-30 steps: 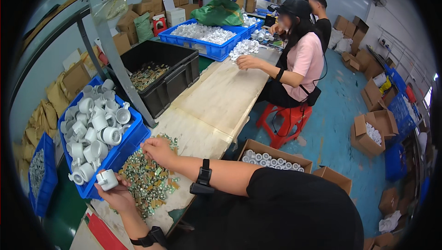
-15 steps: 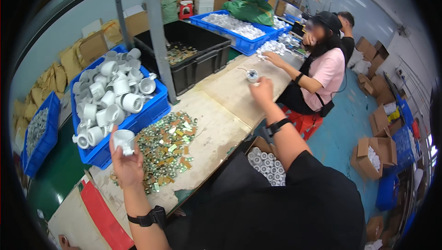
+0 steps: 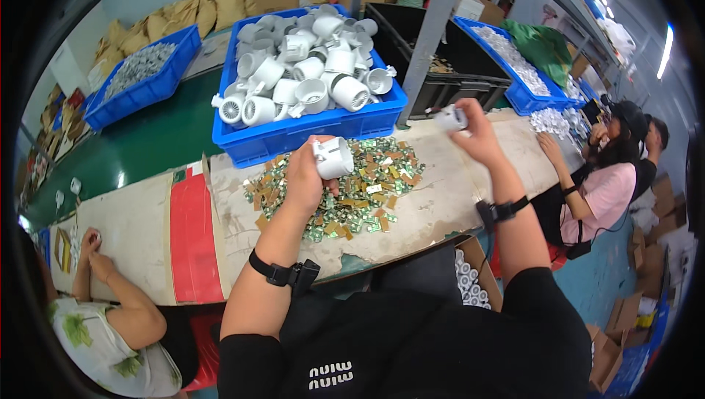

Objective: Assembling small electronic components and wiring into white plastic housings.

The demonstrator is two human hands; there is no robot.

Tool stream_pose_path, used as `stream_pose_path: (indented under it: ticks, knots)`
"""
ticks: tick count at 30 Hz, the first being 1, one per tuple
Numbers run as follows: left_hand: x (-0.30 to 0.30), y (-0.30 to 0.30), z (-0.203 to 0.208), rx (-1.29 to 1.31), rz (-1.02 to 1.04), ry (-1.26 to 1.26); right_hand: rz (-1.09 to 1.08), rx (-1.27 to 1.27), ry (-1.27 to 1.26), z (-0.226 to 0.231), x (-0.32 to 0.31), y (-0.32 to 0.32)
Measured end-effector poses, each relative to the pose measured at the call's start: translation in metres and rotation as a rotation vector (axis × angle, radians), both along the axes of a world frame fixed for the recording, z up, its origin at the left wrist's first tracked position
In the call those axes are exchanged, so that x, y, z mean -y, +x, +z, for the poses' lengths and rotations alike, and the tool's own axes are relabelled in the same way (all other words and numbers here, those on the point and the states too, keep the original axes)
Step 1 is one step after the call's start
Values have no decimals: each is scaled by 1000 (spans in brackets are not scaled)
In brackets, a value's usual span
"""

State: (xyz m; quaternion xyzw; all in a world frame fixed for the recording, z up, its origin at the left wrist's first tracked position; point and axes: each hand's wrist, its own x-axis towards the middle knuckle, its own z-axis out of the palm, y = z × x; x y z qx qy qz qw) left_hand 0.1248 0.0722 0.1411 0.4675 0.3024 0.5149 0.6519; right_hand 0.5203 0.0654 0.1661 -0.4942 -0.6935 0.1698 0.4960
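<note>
A white plastic cup-shaped housing (image 3: 335,157) with a small side lug sits in my left hand (image 3: 302,179), its fingers curled round it. Below that hand spreads a pile of small green and brown circuit boards (image 3: 367,197). My right hand (image 3: 479,133) is raised over the bench, level with the black crate's front, and grips another white housing (image 3: 446,119) by one end. That housing is blurred, with a grey opening toward the hand. Just beyond my left hand stands a blue bin (image 3: 242,151) heaped with similar white housings (image 3: 312,94).
A grey metal post (image 3: 433,39) rises beside the black crate (image 3: 466,87). Red sheeting (image 3: 194,237) covers part of the bench at left. Co-workers sit at left (image 3: 110,325) and right (image 3: 606,190). A cardboard box of white parts (image 3: 470,281) stands below the bench edge.
My view has swung left. The right hand, earlier at a cup standing on the bench, now holds a housing in the air. My left hand still holds its housing, now over the boards.
</note>
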Motion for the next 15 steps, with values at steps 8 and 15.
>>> stream_pose_path:
  ticks: [8,15]
  knots:
    - [11,1,-2,64,237,-25,424,-78,-64,5,21,-206]
    - [5,4,-9,-198,226,180,534,-435,-74,-29,10,-195]
